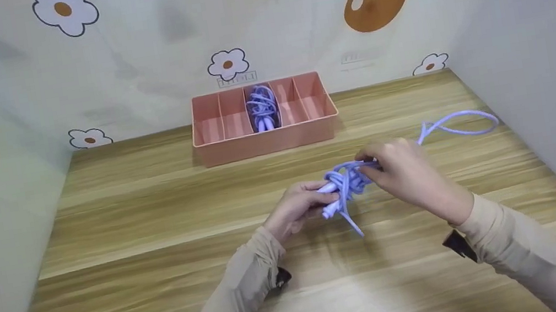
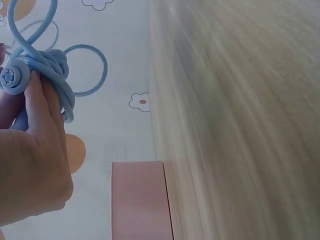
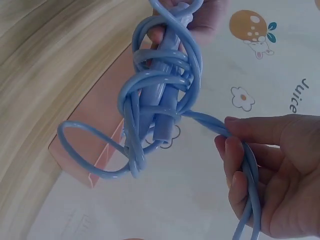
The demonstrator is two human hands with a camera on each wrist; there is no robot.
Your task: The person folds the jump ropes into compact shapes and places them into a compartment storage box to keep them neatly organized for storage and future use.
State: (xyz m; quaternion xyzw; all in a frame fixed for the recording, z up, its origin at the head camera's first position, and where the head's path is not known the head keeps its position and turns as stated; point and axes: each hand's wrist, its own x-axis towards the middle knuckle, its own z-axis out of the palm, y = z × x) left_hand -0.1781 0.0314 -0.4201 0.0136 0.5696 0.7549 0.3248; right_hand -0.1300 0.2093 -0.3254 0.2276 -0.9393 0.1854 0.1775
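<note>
A blue-lavender jump rope (image 1: pixel 350 180) is held above the table, its cord wound in loops around two handles (image 3: pixel 154 95). My left hand (image 1: pixel 294 208) grips it by the handle ends, and one round end cap shows in the left wrist view. My right hand (image 1: pixel 408 173) pinches a doubled length of cord (image 3: pixel 207 121) that leads away from the bundle. Beyond that hand the cord ends in a wide loop (image 1: pixel 466 114) toward the right. A short loop of cord hangs below the handles.
At the back of the table (image 1: pixel 142 216) stands a pink divided box (image 1: pixel 267 143). Its middle compartment holds another bundled jump rope (image 1: pixel 262 103). Printed sheets (image 1: pixel 145 60) rise at the back and both sides of the table.
</note>
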